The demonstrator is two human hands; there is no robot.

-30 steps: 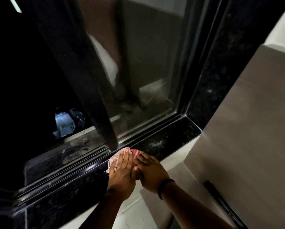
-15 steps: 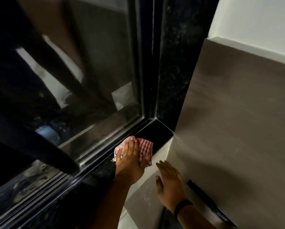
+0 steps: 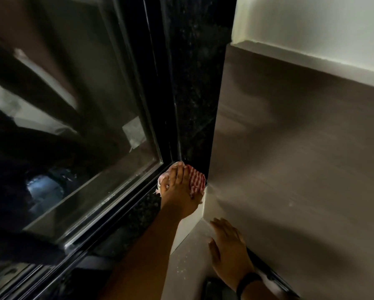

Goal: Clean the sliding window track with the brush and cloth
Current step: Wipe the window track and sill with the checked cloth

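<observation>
A red-and-white checked cloth lies bunched at the far right end of the black window sill, in the corner where it meets the dark stone jamb. My left hand lies flat on the cloth, fingers stretched over it and pressing it down. The sliding window track runs diagonally down to the left beside the sill, under the glass pane. My right hand, with a black wristband, rests open and flat on the pale wall surface below the sill. No brush is in view.
A grey tiled wall fills the right side, with white wall above it. A black strip runs along the wall by my right wrist. The glass shows dark reflections.
My left hand has slid the cloth to the right along the sill into the end corner. My right hand stays flat on the wall below. The view has shifted right.
</observation>
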